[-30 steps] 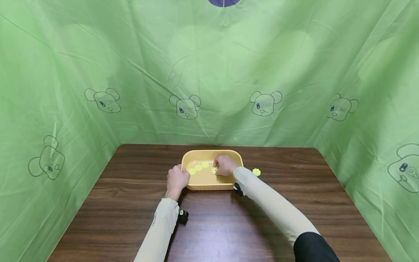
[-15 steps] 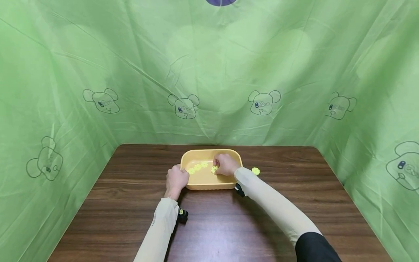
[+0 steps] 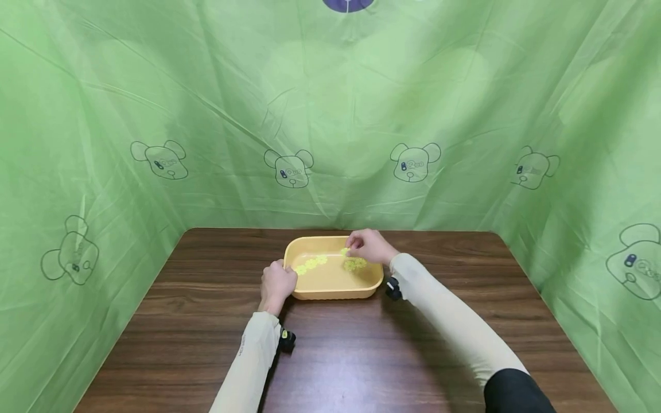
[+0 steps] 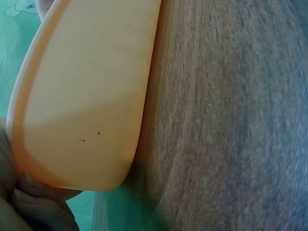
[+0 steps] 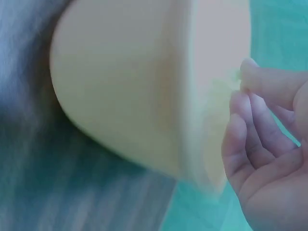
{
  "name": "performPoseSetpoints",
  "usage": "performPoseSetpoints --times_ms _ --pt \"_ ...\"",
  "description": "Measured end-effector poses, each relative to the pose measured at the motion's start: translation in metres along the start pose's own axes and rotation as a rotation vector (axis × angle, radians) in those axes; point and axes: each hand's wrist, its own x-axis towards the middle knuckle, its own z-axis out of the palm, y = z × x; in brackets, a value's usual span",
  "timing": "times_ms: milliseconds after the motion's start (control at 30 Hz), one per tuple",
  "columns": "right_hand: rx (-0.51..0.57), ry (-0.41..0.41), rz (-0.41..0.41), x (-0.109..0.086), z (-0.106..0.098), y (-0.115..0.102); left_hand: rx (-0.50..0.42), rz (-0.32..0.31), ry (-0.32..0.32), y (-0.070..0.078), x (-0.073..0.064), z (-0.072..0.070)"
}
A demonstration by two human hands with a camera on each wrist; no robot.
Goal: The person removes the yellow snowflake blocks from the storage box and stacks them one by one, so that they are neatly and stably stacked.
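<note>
A yellow plastic basin (image 3: 330, 295) with rounded corners stands near the back of the table. My left hand (image 3: 277, 282) grips its left rim, and in the left wrist view the fingers (image 4: 41, 204) curl over that end. Over the basin's right part is my right hand (image 3: 372, 246), its thumb and fingertips pinching a small yellow flower-shaped piece (image 3: 344, 251). Only a blurred bit of that piece shows in the right wrist view, by the thumb tip. Inside lie a row of similar flower-shaped pieces (image 3: 311, 264) at the left and a cluster of yellow flower-shaped pieces (image 3: 354, 264) at the right.
The dark wooden table (image 3: 330, 355) stretches out in front of the basin and to both sides. Green printed curtains (image 3: 346, 189) hang behind it and along the sides. My right sleeve (image 3: 439, 304) crosses the table's right half.
My right hand has moved up and to the right with the flower-shaped piece, uncovering the right cluster. The loose piece right of the basin no longer shows. My left hand stays on the rim.
</note>
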Motion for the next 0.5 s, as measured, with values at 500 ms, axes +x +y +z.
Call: performPoseSetpoints --times_ms 500 --pt "0.080 0.122 0.095 -0.026 -0.082 0.031 -0.013 0.019 0.017 -0.001 0.000 0.001"
